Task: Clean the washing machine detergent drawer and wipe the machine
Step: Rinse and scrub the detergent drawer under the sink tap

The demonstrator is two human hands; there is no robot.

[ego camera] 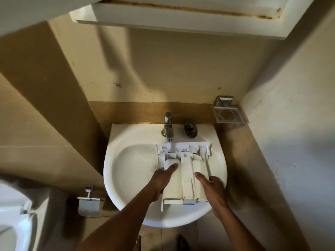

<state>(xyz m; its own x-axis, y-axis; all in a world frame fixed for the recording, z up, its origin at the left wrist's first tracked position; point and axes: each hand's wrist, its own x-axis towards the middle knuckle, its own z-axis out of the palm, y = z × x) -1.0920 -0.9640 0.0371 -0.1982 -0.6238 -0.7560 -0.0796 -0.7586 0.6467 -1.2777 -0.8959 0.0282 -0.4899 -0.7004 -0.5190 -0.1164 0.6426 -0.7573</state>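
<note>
Beige bathroom walls (163, 69) are filling most of the view, with the underside of a white wall cabinet (181, 24) hanging across the top, rust showing along its edge. A white toilet (10, 214) is sitting at the lower left edge, only partly in view.

Below the middle, a white sink (130, 178) is standing against the wall. The detergent drawer (186, 176) is lying across the right half of its basin. The drawer's far end, a cluster of small white plastic parts, is sitting under the faucet (168, 126), and its near end is reaching over the basin's front. Its long compartments are looking yellowed. A thin stream of water (171, 147) is running from the spout onto that far end.

Both hands are holding the drawer. The left hand (163, 180) is gripping its left side, with the thumb stretched flat along the top of the left compartment and the fingers out of sight beneath. The right hand (212, 187) is gripping the right side, thumb lying on the right compartment and fingers wrapping the outer edge.

A metal holder (228, 114) is jutting from the wall at the right corner, a toilet paper holder (88, 205) is hanging left of the sink, and a round drain strainer (190, 129) is resting on the sink ledge just beside the faucet.
</note>
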